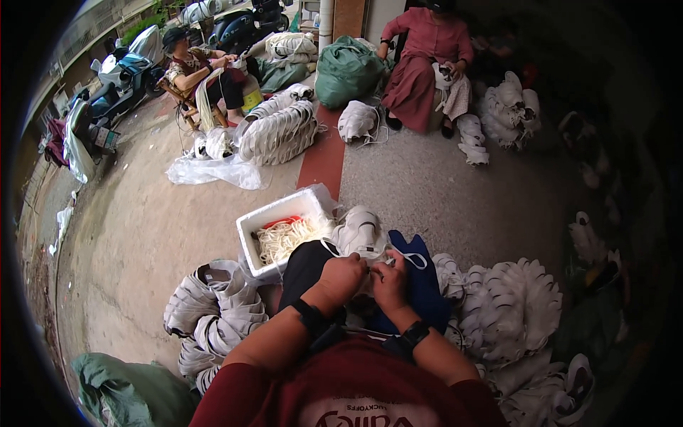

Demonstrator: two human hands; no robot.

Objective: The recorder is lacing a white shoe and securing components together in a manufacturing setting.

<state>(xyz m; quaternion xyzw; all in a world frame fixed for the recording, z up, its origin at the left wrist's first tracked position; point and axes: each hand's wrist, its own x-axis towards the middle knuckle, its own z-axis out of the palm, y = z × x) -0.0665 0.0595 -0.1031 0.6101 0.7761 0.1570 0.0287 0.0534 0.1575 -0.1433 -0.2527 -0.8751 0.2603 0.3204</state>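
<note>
A white shoe upper [361, 229] rests on my lap, toe pointing away from me. My left hand [343, 277] is closed at its near end, with the fingers pinched together. Beside it, almost touching, my right hand [390, 281] has its thumb and fingers drawn in on a white shoelace [418, 257]. This lace loops out to the right over a blue cloth [420, 285]; another bit of lace curves out on the shoe's left. My knuckles hide the eyelets and the pinched ends of the lace.
A white foam box [249, 231] of loose laces stands just left of the shoe. Stacked shoe uppers lie at left [220, 306] and right [509, 306]. A green sack [131, 391] is at lower left. Two seated people [430, 57] [199, 71] handle shoes farther off.
</note>
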